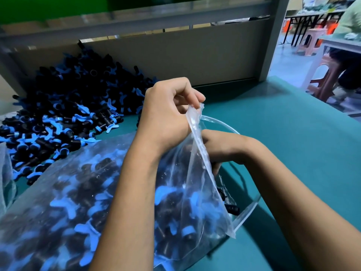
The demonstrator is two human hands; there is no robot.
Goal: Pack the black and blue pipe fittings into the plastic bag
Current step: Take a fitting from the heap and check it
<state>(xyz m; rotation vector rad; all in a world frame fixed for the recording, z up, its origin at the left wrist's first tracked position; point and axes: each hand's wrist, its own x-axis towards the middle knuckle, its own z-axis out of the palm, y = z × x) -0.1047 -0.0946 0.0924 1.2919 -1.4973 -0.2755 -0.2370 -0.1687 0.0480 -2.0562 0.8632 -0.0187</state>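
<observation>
A clear plastic bag [64, 182] lies across the near table, filled with several black and blue pipe fittings. My left hand [166, 114] pinches the bag's upper rim and lifts it. My right hand [220, 147] reaches into the bag's mouth; its fingers are hidden behind the plastic, so what they hold cannot be seen. A large loose pile of black and blue fittings [64, 112] sits at the left rear of the table. One black fitting [232, 210] lies at the bag's opening.
The table top is teal [293, 143]. A grey partition wall [175, 53] stands behind the pile. Beyond the table's right edge are plastic stools [328, 75] and a seated person [349, 55]. Another clear bag edge shows at far left.
</observation>
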